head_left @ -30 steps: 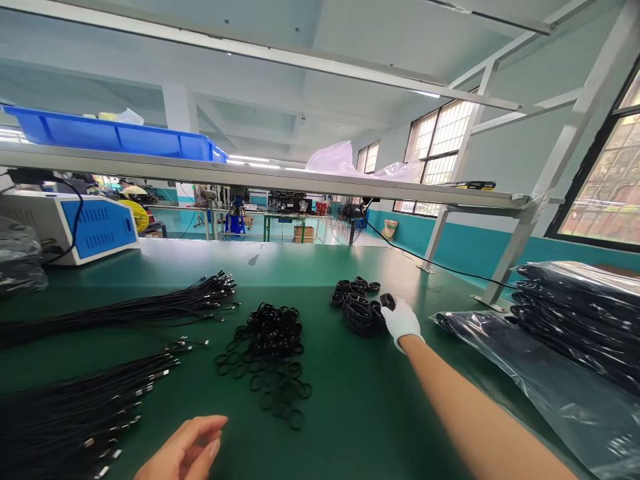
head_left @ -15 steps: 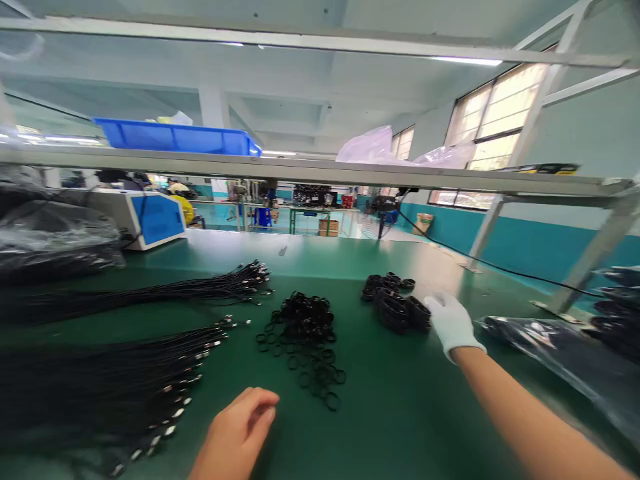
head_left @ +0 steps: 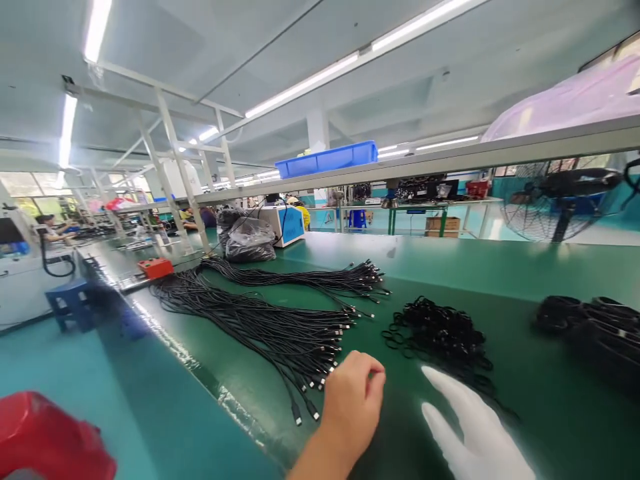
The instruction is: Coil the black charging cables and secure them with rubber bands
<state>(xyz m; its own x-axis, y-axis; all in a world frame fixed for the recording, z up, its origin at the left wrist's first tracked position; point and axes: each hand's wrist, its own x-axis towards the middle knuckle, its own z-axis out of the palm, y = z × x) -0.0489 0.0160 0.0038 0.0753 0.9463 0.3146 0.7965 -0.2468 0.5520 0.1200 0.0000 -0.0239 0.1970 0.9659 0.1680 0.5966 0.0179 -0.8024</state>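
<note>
My bare left hand (head_left: 353, 396) has its fingers curled in toward the thumb, beside the connector ends of a spread of black cables (head_left: 280, 327). Whatever those fingers enclose, if anything, is hidden. My right hand (head_left: 473, 430), in a white glove, is open, thumb and fingers apart, with nothing visible between them. It is just in front of a heap of small black rings (head_left: 440, 330) and is blurred by motion. A second bundle of black cables (head_left: 305, 277) lies farther back, its metal-tipped ends pointing right. Coiled black cables (head_left: 595, 327) sit at the right, partly blurred.
Behind the cables stand a dark plastic bag (head_left: 247, 237) and a blue-and-white machine (head_left: 287, 225). A shelf above the green table (head_left: 410, 257) carries a blue bin (head_left: 327, 160). A red box (head_left: 155, 267) rests farther left. A fan (head_left: 560, 200) stands beyond the table.
The view has swung left. My right hand has left the coiled cables and come in toward the heap of rings, its fingers spread. My left hand is now beside the cable ends, still curled.
</note>
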